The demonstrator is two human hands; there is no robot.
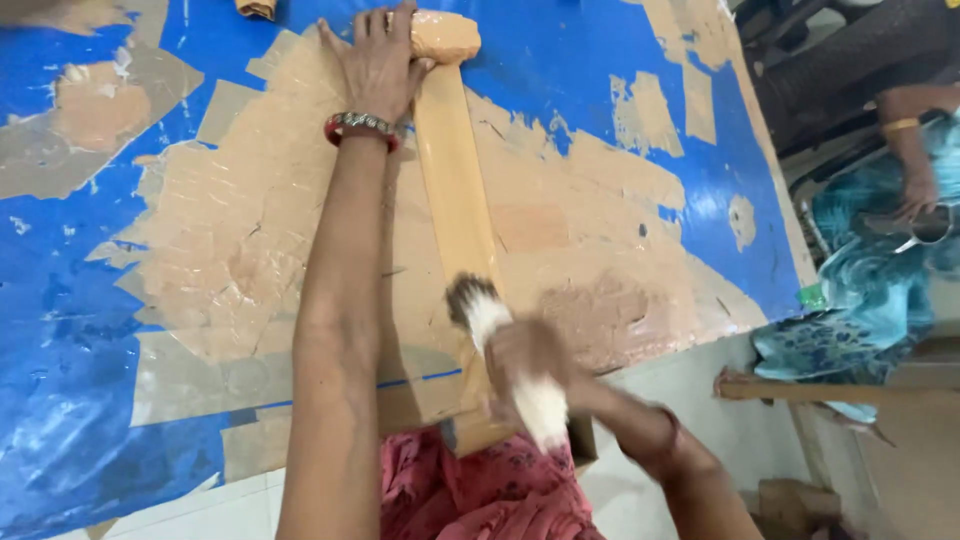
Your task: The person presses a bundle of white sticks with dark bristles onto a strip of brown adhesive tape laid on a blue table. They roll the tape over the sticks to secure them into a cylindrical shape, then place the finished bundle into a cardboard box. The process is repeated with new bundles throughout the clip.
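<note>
Head view: left hand (pixel 378 62) flat, fingers spread, pinning the far end of a long tan strip (pixel 455 190) on the blue surface (pixel 590 60). Right hand (pixel 535 365), blurred, closed around a white-handled brush (pixel 500 345), bristles on the strip. Best done with long even strokes while the pin stays firm. Strip runs 12 to 6 o'clock between both hands; second person at 3 o'clock.

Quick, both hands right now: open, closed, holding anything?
Left hand: open, flat, pressing down the far end of the tan strip.
Right hand: closed on a white brush, blurred, bristles on the strip.
</note>
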